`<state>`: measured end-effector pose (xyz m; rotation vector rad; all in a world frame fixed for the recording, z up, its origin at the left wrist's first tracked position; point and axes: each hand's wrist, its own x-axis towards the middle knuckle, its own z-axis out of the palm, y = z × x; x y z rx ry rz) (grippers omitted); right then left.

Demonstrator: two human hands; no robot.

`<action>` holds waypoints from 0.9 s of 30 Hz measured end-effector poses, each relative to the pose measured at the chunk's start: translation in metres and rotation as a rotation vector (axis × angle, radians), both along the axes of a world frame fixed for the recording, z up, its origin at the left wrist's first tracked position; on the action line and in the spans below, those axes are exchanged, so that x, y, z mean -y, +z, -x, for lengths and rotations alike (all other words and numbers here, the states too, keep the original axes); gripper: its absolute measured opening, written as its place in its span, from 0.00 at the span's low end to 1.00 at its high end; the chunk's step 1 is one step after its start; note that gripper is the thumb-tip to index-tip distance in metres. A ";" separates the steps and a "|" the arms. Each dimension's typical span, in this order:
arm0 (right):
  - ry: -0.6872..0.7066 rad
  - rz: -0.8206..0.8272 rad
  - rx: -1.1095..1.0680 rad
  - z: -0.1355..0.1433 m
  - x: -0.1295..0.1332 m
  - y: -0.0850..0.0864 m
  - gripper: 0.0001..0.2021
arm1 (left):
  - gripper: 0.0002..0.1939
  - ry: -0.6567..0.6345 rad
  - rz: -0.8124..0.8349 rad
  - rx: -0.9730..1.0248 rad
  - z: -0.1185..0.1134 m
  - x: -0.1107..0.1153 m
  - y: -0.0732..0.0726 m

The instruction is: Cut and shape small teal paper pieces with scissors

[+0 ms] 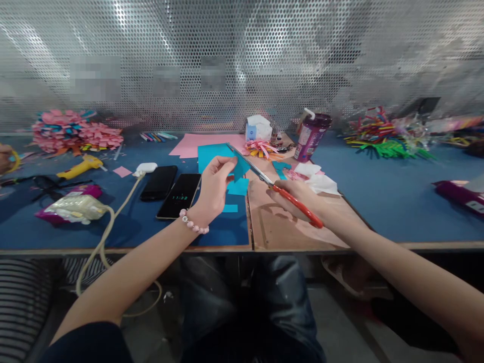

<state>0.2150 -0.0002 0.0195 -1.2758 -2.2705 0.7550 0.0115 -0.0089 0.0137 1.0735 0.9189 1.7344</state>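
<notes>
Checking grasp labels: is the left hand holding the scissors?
No, the left hand pinches a teal paper piece, while the right hand grips the red-handled scissors.

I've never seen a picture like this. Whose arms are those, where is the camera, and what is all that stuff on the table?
There is no machine here: the two arms belong to one person, and the single picture comes from a camera worn on their head, looking down at their own hands. That is why it looks stretched.

The left hand, with a pink bead bracelet on the wrist, pinches a small teal paper piece. The right hand holds red-handled scissors, blades at the paper's edge.

On the blue table lie more teal scraps, a larger teal sheet over a pink sheet, two phones, a yellow glue gun, a purple cup, a tissue box, and heaps of paper flowers and coloured strips. A perforated metal screen stands behind.
</notes>
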 end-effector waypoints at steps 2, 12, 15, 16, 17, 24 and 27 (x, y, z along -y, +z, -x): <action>-0.009 0.006 -0.009 0.000 -0.001 -0.001 0.15 | 0.07 -0.007 -0.002 0.003 0.000 0.000 0.000; -0.011 0.060 -0.026 -0.001 -0.005 -0.003 0.16 | 0.07 0.003 0.005 -0.003 0.000 0.000 0.000; -0.009 0.077 -0.045 -0.001 -0.006 -0.006 0.16 | 0.07 -0.003 0.001 0.001 0.000 0.000 0.000; -0.012 0.089 -0.052 -0.001 -0.007 -0.007 0.17 | 0.07 -0.005 0.000 0.001 0.000 0.000 0.000; -0.015 0.099 -0.057 -0.001 -0.007 -0.008 0.17 | 0.07 -0.006 -0.001 0.001 0.000 0.000 -0.001; -0.021 -0.084 -0.020 -0.001 -0.010 -0.012 0.17 | 0.07 -0.002 -0.003 -0.008 0.000 -0.003 -0.003; -0.026 -0.091 0.000 -0.001 -0.010 -0.012 0.16 | 0.07 -0.004 -0.002 -0.016 0.000 -0.005 -0.004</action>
